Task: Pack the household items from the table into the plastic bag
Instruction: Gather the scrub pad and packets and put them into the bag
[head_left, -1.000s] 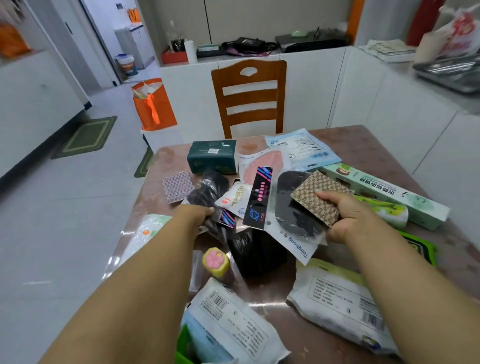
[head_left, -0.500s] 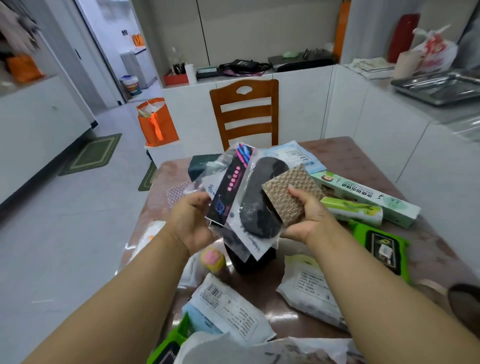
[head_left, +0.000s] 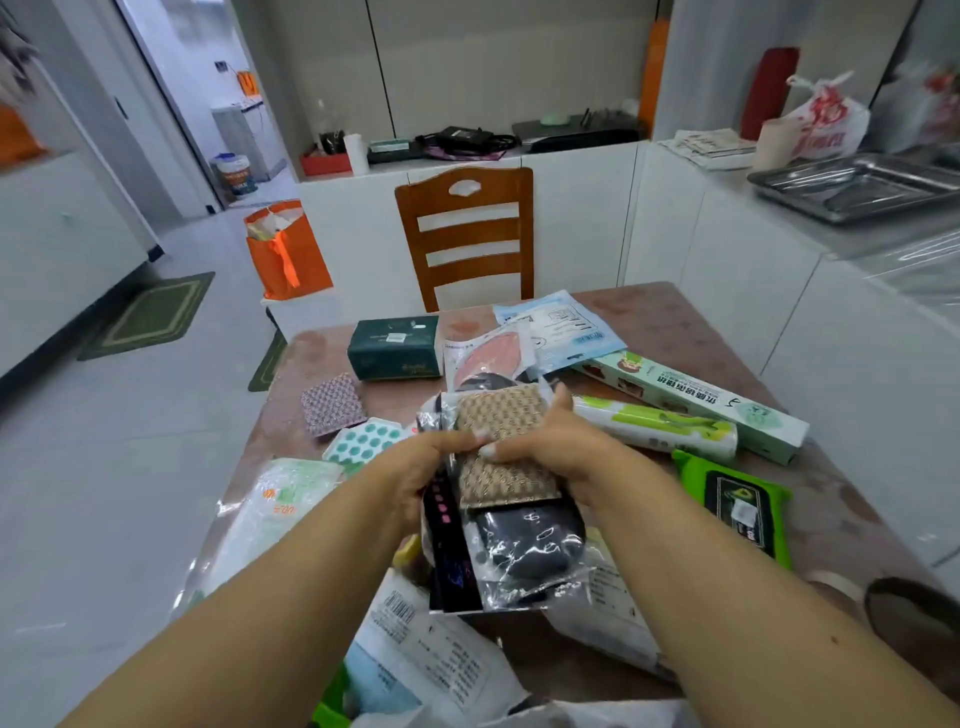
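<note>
While half a second ago raised, bundle (head_left: 506, 499) now lowered, both hands closer

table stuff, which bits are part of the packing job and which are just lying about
Job: bundle of packets held by left hand and right hand; tissue pack; green wipes; foil box.
Lying about: chair; orange bag; metal tray.

Looks like someone's home, kitchen-dining corner; white cabinets (head_left: 727, 270) all round, wooden chair (head_left: 470, 234) at the desk (head_left: 675, 322), steel tray (head_left: 857, 187) on the counter, floor mat (head_left: 150, 314) by the doorway
</note>
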